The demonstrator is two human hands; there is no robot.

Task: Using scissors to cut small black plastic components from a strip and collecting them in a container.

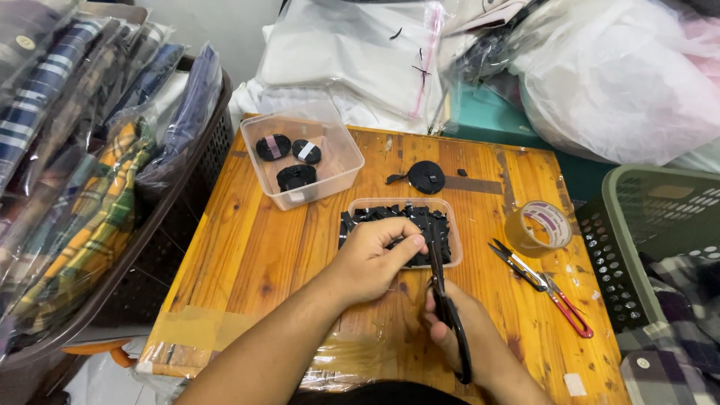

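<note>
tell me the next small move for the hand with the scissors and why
Probably close the black scissors in the right hand. Their blades point up over the shallow tray of black cut pieces, right by the left hand, whose fingertips pinch something black there. A snip would likely drop a fresh piece into the tray. I cannot tell how far open the blades are.

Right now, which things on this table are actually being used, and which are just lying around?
In use:
left hand
right hand
black scissors
tray of black pieces

Lying about:
tape roll
red-handled snips
tub of black rolls
loose black roll
</note>
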